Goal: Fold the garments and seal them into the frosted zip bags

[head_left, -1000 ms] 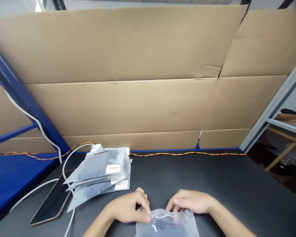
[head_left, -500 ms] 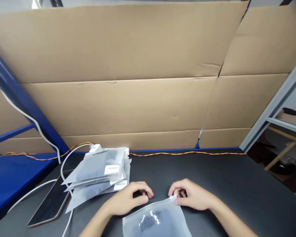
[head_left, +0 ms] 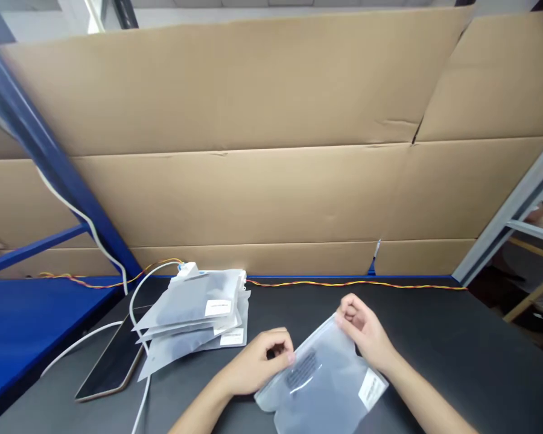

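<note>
Pinching bag (head_left: 326, 392) by one corner: right hand (head_left: 362, 331), fingers curled. Left hand (head_left: 262, 360) half-closed at bag's edge, grip unclear. Probably light, limp, slippery; edge likely holds best.

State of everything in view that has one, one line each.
Held bag: tilted, label showing; seal closure unclear
Right hand: pinching bag's upper corner
Left hand: fingers curled at bag's edge, grip unclear
Bag stack: lying unevenly piled, labels up
Tablet: flat, screen dark
Wire: twisted, along table's back
Cardboard: upright, creased
</note>
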Demonstrator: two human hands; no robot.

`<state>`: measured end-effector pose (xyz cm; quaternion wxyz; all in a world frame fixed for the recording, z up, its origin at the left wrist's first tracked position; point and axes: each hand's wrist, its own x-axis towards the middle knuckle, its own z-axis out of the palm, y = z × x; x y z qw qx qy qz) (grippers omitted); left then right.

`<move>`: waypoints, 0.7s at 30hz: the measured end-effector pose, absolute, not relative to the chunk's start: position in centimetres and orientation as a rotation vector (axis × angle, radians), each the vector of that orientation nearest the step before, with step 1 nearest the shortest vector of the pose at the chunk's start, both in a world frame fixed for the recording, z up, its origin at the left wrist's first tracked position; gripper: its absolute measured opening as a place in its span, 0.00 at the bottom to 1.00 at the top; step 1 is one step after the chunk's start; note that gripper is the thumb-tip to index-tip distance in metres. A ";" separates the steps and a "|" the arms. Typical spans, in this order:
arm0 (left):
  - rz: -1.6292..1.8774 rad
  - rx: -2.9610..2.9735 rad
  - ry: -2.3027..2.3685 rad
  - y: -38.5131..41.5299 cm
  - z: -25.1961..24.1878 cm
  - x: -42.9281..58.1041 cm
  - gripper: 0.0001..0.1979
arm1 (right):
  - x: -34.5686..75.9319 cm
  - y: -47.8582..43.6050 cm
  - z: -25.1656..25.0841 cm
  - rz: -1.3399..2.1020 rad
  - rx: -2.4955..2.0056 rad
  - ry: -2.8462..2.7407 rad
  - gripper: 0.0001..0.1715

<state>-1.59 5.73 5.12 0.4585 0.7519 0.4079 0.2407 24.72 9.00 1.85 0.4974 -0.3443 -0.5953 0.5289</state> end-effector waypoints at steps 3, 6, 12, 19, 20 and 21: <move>0.589 1.877 0.998 6.0 5.1 -2.7 0.14 | 26.7 10.6 1.4 1.136 -0.899 -1.397 0.20; 0.598 1.860 0.986 6.1 4.5 -3.1 0.12 | 27.8 11.2 1.3 1.012 -0.941 -1.329 0.21; 0.758 1.746 1.032 6.3 1.8 -2.8 0.13 | 28.8 9.8 1.6 1.360 -1.039 -1.548 0.32; 0.910 1.520 1.024 8.1 -0.3 -2.7 0.30 | 28.8 9.9 3.0 1.210 -1.028 -1.766 0.14; 0.935 1.506 1.035 8.3 -0.4 -2.7 0.33 | 28.3 10.1 4.0 1.169 -0.985 -1.779 0.15; 0.949 1.501 1.046 8.3 -0.4 -2.7 0.34 | 27.6 10.2 5.2 1.152 -0.927 -1.795 0.16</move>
